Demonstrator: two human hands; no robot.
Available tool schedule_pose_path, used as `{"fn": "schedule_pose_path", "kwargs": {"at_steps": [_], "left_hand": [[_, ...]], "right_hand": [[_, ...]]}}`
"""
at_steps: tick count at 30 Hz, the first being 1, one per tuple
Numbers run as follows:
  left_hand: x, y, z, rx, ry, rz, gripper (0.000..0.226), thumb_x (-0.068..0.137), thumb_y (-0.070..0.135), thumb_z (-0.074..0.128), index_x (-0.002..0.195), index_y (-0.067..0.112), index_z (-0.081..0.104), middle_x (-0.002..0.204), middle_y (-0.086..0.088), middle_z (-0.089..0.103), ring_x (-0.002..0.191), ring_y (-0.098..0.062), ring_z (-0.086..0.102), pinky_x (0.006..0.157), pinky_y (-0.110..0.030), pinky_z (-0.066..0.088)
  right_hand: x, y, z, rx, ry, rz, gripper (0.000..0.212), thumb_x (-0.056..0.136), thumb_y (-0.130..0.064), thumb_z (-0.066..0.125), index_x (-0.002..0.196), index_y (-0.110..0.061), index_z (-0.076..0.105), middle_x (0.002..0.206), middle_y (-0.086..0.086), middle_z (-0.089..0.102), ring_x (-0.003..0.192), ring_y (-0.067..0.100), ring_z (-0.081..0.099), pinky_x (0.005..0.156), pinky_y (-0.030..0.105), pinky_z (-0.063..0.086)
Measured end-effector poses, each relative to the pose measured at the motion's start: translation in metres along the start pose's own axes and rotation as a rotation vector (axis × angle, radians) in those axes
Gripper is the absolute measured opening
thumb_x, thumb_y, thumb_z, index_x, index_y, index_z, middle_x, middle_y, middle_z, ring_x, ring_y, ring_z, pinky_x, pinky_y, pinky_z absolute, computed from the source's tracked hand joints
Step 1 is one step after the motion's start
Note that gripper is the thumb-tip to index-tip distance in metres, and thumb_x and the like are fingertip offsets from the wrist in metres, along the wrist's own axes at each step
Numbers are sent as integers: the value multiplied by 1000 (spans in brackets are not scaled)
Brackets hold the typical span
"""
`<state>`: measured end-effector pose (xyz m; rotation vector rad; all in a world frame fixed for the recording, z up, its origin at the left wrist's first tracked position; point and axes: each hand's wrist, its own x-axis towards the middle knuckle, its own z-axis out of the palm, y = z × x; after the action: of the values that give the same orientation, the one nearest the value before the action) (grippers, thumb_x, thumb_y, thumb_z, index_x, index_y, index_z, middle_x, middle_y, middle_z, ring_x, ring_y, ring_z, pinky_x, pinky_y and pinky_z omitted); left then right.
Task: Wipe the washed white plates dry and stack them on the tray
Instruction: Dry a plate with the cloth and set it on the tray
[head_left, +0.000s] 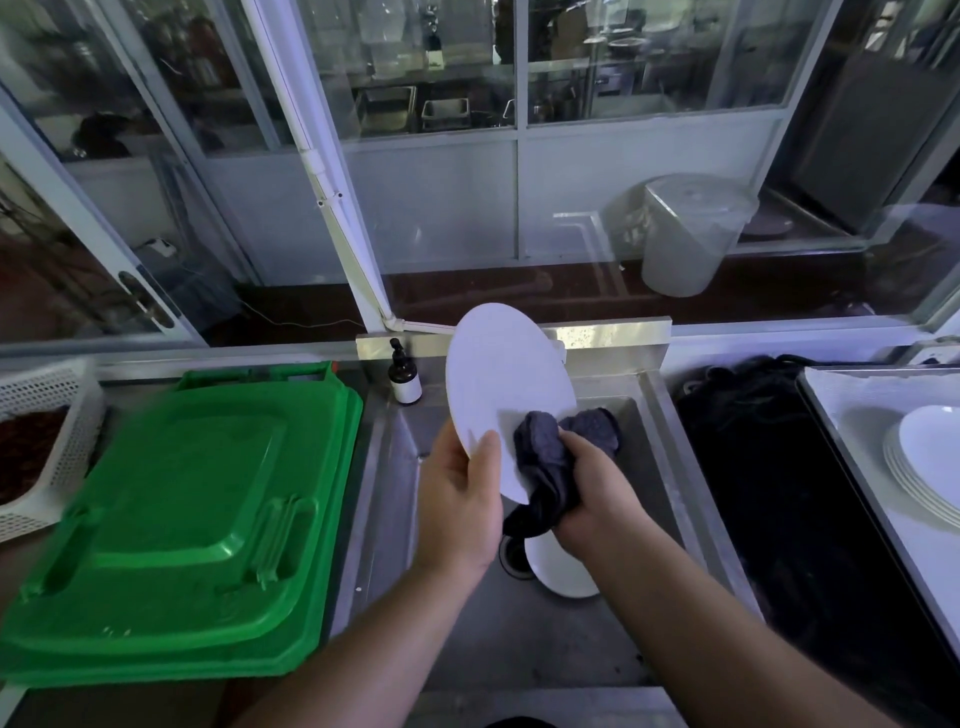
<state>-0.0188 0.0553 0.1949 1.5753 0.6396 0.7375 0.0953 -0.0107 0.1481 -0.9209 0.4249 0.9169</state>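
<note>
Both hands work over the sink (660, 415): the left hand (457, 499) pinches the tilted white plate (506, 384) at its seven-o'clock rim, steadying it, while the right hand (592, 483) clutches the dark cloth (550, 462) against its face, the tray (841, 410) of stacked plates (924, 462) waiting at three o'clock.

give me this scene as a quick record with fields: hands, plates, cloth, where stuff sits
left hand: holds plate by its lower edge, tilted up over the sink
right hand: grips cloth, pressed on the plate's lower part
sink plate: in the sink, by the drain
stack: white plates on the tray, far right
left of sink: green lid
sink rim: brown bottle
</note>
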Motion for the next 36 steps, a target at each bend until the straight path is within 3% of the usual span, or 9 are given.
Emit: {"fn": "schedule_pose_path", "kwargs": {"at_steps": [3, 6, 10, 16, 21, 23, 29, 33, 36], "left_hand": [[9, -4, -8, -152, -125, -40, 18, 101, 28, 62, 117, 33, 69, 114, 6, 77, 108, -16, 73, 87, -33, 61], [32, 8, -27, -279, -138, -231, 20, 91, 46, 66, 102, 36, 79, 111, -3, 78, 104, -25, 74, 79, -41, 62], [59, 29, -50, -213, -241, -374, 46, 86, 54, 63, 112, 19, 75, 112, -12, 78, 103, -29, 74, 86, -45, 59], [58, 28, -43, -77, -145, -273, 30, 104, 26, 53, 92, 16, 78, 97, -8, 80, 96, -28, 74, 83, -40, 54], [36, 6, -28, -14, -85, -165, 27, 88, 40, 50, 94, 45, 76, 98, 7, 79, 100, -21, 73, 92, -52, 58], [25, 0, -18, 58, -31, -120, 27, 90, 38, 48, 94, 53, 70, 93, 17, 76, 93, -11, 70, 86, -44, 58], [3, -12, 4, 184, 40, 16, 20, 104, 18, 56, 121, 12, 66, 98, 14, 72, 86, 10, 66, 65, -8, 48], [12, -15, -13, 246, -133, 66, 37, 96, 46, 68, 125, 24, 67, 105, 17, 76, 97, 4, 70, 80, -21, 58], [24, -11, -35, 249, -340, 71, 76, 77, 76, 70, 138, 34, 51, 123, 28, 68, 113, 2, 67, 97, -33, 59]], "right_hand": [[-1, -13, -3, -60, -42, -44, 32, 100, -18, 66, 123, 3, 71, 116, 22, 76, 99, 37, 78, 76, 45, 65], [2, -35, -9, -185, -23, -130, 35, 93, -15, 74, 123, 3, 71, 113, 21, 77, 103, 40, 76, 88, 52, 62], [-3, -59, -9, -339, -74, -217, 34, 92, -9, 76, 122, 4, 69, 109, 21, 78, 93, 36, 79, 67, 41, 63], [2, -57, -3, -302, -51, -191, 36, 89, -15, 79, 122, -2, 72, 109, 17, 79, 98, 36, 78, 80, 48, 63], [13, -35, -9, -183, 17, -146, 33, 88, -19, 81, 117, -5, 75, 110, 16, 79, 99, 38, 77, 97, 58, 59], [16, -22, -9, -131, 58, -120, 39, 87, -21, 81, 121, -3, 73, 111, 17, 79, 98, 39, 77, 95, 57, 60], [15, 6, -4, 1, 35, -53, 50, 83, -22, 78, 128, -2, 70, 117, 20, 77, 105, 41, 76, 100, 57, 57], [15, -12, -9, -44, 18, -84, 32, 97, -19, 70, 123, 0, 71, 111, 20, 78, 97, 37, 78, 83, 45, 63], [15, -25, -14, -73, 31, -111, 34, 94, -18, 73, 123, 0, 70, 110, 22, 78, 97, 41, 77, 94, 54, 60]]}}
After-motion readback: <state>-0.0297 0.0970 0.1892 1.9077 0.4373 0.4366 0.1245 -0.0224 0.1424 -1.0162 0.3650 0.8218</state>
